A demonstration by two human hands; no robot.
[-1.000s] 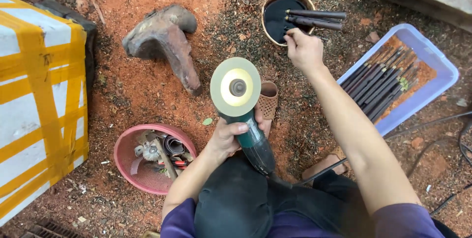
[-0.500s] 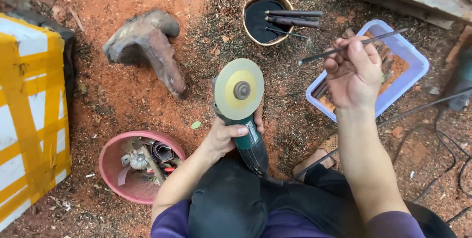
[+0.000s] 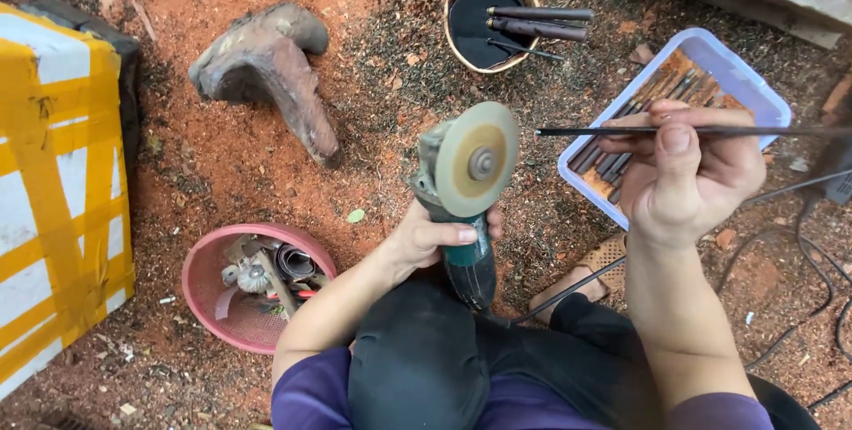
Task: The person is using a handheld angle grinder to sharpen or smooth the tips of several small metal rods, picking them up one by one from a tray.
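Red, sawdust-strewn ground throughout. Left hand (image 3: 435, 239) clamped around grinder (image 3: 466, 199) at centre, disc tilted up for access; right hand (image 3: 688, 173) pinching thin metal rod (image 3: 603, 131) level beside it. Plastic tray (image 3: 763, 93) of similar rods upper right, pink bowl (image 3: 209, 306) lower left.

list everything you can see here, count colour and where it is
angle grinder: 1, green body, pale disc facing up, centre, in the left hand
thin metal rod: 1, dark, level, right of the disc, in the right hand
plastic tray: 1, pale blue, right, holds a row of dark rods
round bowl: 1, tan rim, dark inside, top centre, dark tools across it
pink basin: 1, lower left, holds mixed tools and parts
carved wood piece: 1, brown-grey, upper left on red ground
box: 1, white with yellow tape, far left
cables: black, count unclear, right
left hand: 1, grips the grinder body
right hand: 1, pinches the rod over the tray
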